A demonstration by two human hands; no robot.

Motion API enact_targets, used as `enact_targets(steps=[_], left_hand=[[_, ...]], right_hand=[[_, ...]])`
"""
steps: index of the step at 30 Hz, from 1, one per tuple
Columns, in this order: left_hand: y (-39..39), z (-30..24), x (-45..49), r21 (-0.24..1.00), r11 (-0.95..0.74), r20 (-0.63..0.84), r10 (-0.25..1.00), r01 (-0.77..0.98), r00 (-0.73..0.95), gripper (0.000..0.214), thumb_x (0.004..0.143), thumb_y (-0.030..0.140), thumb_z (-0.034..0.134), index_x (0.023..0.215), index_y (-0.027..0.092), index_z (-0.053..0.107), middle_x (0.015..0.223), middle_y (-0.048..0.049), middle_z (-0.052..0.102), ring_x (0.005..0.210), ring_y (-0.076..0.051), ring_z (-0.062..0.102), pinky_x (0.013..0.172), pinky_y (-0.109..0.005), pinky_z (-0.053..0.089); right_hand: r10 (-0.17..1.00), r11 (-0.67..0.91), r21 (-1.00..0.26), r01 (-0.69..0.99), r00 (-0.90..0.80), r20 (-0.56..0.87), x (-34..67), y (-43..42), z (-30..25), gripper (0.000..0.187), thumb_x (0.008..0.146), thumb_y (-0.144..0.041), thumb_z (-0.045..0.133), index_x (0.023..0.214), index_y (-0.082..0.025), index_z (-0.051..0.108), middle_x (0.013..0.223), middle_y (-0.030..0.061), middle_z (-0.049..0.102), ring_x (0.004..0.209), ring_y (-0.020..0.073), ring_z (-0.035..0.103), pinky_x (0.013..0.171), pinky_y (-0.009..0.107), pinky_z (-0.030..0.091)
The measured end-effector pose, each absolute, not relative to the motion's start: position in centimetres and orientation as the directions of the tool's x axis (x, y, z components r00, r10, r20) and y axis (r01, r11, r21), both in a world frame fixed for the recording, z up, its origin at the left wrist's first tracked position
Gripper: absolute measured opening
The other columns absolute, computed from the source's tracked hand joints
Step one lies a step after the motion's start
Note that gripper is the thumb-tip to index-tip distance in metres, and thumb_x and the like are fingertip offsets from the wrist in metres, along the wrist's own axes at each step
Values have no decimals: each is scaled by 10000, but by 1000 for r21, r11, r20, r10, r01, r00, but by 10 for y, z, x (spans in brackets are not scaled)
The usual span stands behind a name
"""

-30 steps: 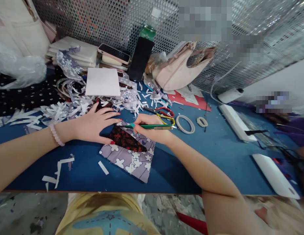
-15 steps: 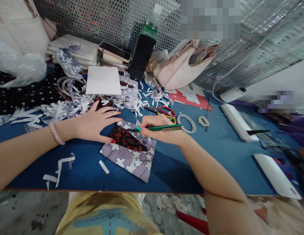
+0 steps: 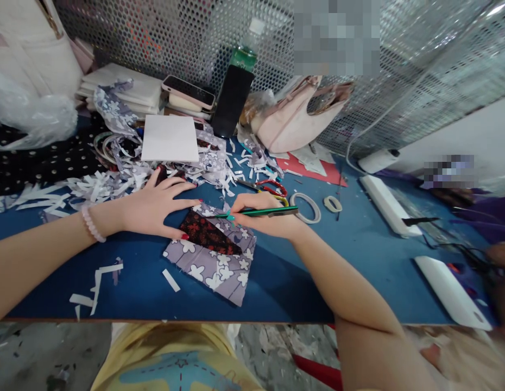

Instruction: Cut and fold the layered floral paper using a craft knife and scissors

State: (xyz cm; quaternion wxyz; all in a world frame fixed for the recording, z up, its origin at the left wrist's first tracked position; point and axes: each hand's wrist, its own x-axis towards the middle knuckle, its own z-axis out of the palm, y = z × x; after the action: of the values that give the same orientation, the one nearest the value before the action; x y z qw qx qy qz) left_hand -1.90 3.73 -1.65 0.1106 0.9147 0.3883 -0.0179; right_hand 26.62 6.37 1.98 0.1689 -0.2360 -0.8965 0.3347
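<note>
My left hand (image 3: 157, 206) lies flat with fingers spread, pressing down the left corner of a dark red-flowered cloth triangle (image 3: 207, 235). That triangle rests on a purple cloth with white flowers (image 3: 214, 266) on the blue table (image 3: 317, 271). My right hand (image 3: 263, 216) is closed on a thin green tool (image 3: 256, 212), its tip at the triangle's upper edge.
Scissors with red and yellow handles (image 3: 272, 191) and two tape rings (image 3: 307, 206) lie just behind my right hand. White paper scraps (image 3: 89, 187), a white card (image 3: 170, 138), a phone (image 3: 189, 91), a bottle (image 3: 235, 95) and a pink bag (image 3: 295, 117) crowd the back. White bars (image 3: 389, 203) lie right.
My right hand with the green tool has shifted slightly right along the triangle's upper edge. My left hand stays pressed on the cloth.
</note>
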Motion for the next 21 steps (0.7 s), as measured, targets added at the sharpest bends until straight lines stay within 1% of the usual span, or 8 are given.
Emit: enact_targets(steps=[3, 6, 8, 10, 12, 15, 17, 21], left_hand=[[39, -11, -21, 166, -664, -91, 726, 729, 682, 688, 887, 658, 544, 1495, 354, 438, 1612, -103, 335, 1479, -386, 247, 1164, -714, -18], [33, -8, -16, 180, -641, -64, 749, 746, 660, 542, 974, 495, 461, 1483, 308, 466, 1531, -99, 464, 1438, -337, 341, 1184, -684, -1], [26, -10, -10, 211, -606, -65, 774, 767, 630, 513, 1002, 442, 410, 1481, 267, 472, 1495, -103, 516, 1412, -304, 393, 1202, -655, 5], [20, -12, -4, 242, -577, -60, 793, 780, 606, 550, 1005, 503, 409, 1488, 247, 463, 1516, -106, 499, 1421, -300, 394, 1217, -622, 3], [19, -15, -1, 264, -600, -60, 771, 756, 633, 563, 1011, 528, 400, 1509, 267, 431, 1546, -87, 470, 1445, -288, 371, 1227, -590, 1], [27, -16, -7, 318, -658, -107, 691, 683, 715, 528, 1029, 482, 386, 1529, 314, 388, 1568, -45, 437, 1493, -285, 300, 1221, -591, -8], [35, -14, -15, 363, -679, -141, 637, 639, 758, 520, 1018, 476, 416, 1522, 348, 394, 1574, -27, 422, 1508, -296, 270, 1214, -602, -22], [47, -8, -27, 414, -674, -220, 578, 612, 786, 509, 1005, 430, 450, 1509, 400, 387, 1600, 8, 370, 1527, -255, 235, 1220, -593, 4]], right_hand=[[524, 609, -751, 257, -840, 138, 272, 73, 16, 136, 886, -251, 613, 770, -182, 598, 696, 0, 635, 586, 98, 586, 536, 205, 444], [583, 527, -821, 221, -796, 160, 278, 82, 11, 212, 867, -357, 680, 784, -183, 593, 704, 7, 642, 583, 110, 605, 529, 219, 475], [626, 484, -848, 215, -763, 164, 279, 87, 8, 261, 848, -412, 708, 789, -189, 586, 692, 3, 643, 590, 120, 616, 538, 230, 488], [652, 458, -865, 206, -739, 169, 280, 90, 6, 285, 837, -440, 715, 786, -192, 584, 669, -6, 637, 575, 120, 613, 539, 234, 490], [669, 440, -875, 200, -723, 171, 281, 93, 5, 293, 826, -445, 723, 775, -191, 587, 651, -12, 630, 551, 114, 601, 527, 232, 483], [676, 411, -886, 214, -724, 138, 283, 95, 6, 310, 810, -454, 738, 754, -190, 585, 623, -18, 621, 520, 109, 574, 499, 228, 463], [667, 385, -892, 236, -739, 92, 285, 95, 6, 326, 808, -470, 737, 748, -192, 578, 612, -17, 621, 519, 112, 570, 495, 231, 461], [635, 377, -891, 252, -771, 51, 285, 93, 5, 330, 831, -476, 720, 767, -185, 579, 636, -7, 635, 543, 115, 585, 509, 234, 476]])
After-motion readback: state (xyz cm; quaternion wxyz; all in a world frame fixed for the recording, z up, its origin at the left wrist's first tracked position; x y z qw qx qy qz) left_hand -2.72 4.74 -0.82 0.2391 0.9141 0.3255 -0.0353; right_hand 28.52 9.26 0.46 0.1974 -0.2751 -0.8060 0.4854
